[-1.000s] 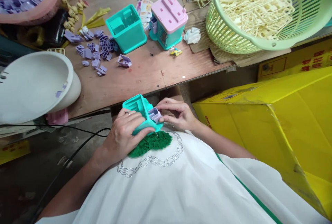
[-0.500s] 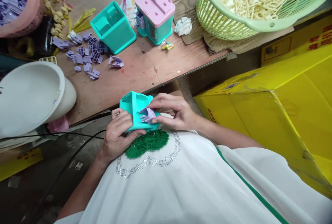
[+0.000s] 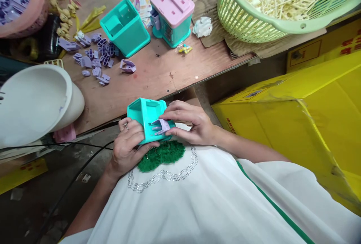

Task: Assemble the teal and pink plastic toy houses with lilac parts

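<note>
My left hand (image 3: 128, 144) grips a teal plastic box shell (image 3: 145, 118) held against my chest, just below the table's front edge. My right hand (image 3: 191, 123) pinches a small lilac plastic part (image 3: 161, 126) and presses it against the side of that shell. A second teal shell (image 3: 125, 27) stands open on the wooden table (image 3: 158, 78). Beside it is a finished teal box with a pink lid (image 3: 172, 12). Several loose lilac parts (image 3: 97, 57) lie scattered to the left of them.
A green basket (image 3: 270, 22) of cream plastic frames fills the back right. A white bowl (image 3: 34, 102) overhangs the table's left front. A pink basket (image 3: 19, 6) of lilac parts sits far left. Yellow cartons (image 3: 296, 123) stand at my right. A black cable (image 3: 73, 176) runs across the floor.
The teal shell has been turned in my left hand, its open end now facing the table. The lilac part has gone from its corner onto its side face.
</note>
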The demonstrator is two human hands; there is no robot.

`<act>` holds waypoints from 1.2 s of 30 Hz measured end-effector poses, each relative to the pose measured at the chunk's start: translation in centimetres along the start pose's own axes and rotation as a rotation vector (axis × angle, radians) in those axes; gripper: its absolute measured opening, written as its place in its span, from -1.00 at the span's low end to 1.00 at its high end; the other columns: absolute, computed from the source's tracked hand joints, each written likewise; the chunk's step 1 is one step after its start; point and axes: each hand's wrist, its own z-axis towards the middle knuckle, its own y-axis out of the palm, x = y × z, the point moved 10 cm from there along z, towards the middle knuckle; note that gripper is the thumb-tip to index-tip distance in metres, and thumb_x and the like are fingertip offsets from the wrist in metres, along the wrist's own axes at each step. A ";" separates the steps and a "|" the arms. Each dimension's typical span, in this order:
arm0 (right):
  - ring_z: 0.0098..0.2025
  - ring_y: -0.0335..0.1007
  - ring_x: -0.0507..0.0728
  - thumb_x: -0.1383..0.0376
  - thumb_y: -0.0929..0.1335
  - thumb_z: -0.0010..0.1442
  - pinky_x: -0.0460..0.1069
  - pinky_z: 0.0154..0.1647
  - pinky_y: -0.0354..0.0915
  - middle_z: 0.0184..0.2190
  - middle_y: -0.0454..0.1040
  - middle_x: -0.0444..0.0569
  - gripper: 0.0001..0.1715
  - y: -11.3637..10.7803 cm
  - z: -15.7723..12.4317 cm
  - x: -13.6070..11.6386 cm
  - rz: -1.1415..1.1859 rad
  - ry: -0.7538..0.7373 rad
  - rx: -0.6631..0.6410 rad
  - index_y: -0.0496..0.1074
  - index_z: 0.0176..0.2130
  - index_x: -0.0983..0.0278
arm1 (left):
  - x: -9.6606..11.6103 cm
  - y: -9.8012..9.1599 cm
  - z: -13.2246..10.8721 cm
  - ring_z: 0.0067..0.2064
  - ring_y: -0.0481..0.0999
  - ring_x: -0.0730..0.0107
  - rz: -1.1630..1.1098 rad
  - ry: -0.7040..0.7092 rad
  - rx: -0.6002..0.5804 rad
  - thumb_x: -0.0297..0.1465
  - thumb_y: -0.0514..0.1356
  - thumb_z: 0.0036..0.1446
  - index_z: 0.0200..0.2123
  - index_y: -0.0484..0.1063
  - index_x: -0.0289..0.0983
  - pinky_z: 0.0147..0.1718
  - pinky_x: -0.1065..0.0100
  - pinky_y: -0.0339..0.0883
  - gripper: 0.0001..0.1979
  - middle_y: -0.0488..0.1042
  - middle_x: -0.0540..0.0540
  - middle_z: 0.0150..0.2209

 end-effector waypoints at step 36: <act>-0.09 0.46 0.14 0.18 0.38 0.41 0.06 -0.05 0.44 -0.13 0.52 0.13 -0.70 1.9 0.7 3.0 0.008 0.038 -0.141 0.44 -0.01 0.36 | -1.4 0.7 0.7 -0.36 0.39 0.36 0.011 -0.103 -0.033 -0.22 0.27 0.36 -0.43 0.43 -0.22 -0.07 0.17 0.21 -0.69 0.43 0.05 -0.47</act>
